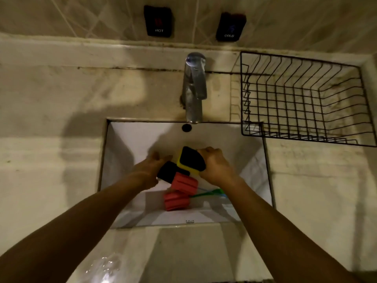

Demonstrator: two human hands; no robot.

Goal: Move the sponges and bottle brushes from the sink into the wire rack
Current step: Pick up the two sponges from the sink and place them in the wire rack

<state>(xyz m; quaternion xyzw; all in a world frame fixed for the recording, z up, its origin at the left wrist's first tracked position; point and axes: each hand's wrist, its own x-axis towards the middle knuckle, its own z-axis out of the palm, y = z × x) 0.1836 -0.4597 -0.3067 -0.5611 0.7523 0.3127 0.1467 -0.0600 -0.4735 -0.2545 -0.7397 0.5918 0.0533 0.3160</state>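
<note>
In the white sink (130,139), my right hand (216,166) grips a yellow sponge with a black scouring face (191,160), tilted up. My left hand (150,168) holds a second black-faced sponge (167,172) beside it. Just below lie two red sponge heads of bottle brushes (183,183) (176,201), with a green handle (208,193) and a blue handle (221,195) running right under my right wrist. The black wire rack (306,103) stands empty on the counter at the back right of the sink.
A chrome faucet (194,86) rises behind the sink, over the overflow hole (186,127). Black HOT (158,21) and COLD (230,27) plates are on the tiled wall. Stone counter (51,119) surrounds the sink, with water on its front edge (104,264).
</note>
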